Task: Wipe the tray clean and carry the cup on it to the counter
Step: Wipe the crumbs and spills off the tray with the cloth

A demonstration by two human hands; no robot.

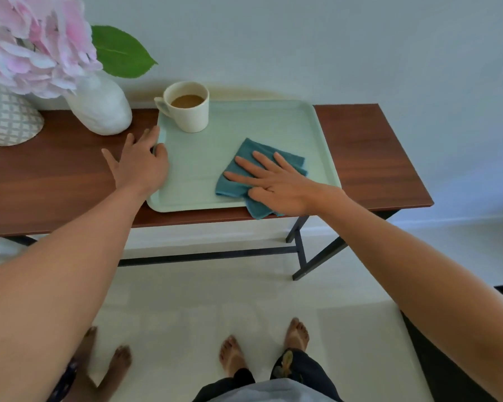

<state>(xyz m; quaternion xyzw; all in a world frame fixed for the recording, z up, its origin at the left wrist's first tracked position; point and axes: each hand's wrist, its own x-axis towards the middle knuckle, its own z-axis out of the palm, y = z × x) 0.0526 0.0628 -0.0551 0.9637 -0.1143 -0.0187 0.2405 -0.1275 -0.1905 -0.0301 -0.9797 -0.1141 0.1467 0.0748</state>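
Note:
A pale green tray [273, 126] lies on a dark wooden table [369, 158]. A cream cup [190, 111] of coffee stands in the tray's far left corner, handle to the left. A folded teal cloth [244, 169] lies on the tray's near right part, one corner hanging over the near rim. My right hand [276, 181] presses flat on the cloth, fingers spread. My left hand [141, 163] rests on the tray's left rim, thumb on the tray and fingers on the table.
A white vase [102, 108] with pink flowers [32, 44] and a green leaf stands left of the tray, beside a patterned vase [6, 117]. A wall is right behind the table. Bare feet stand on the pale floor [215, 300] below.

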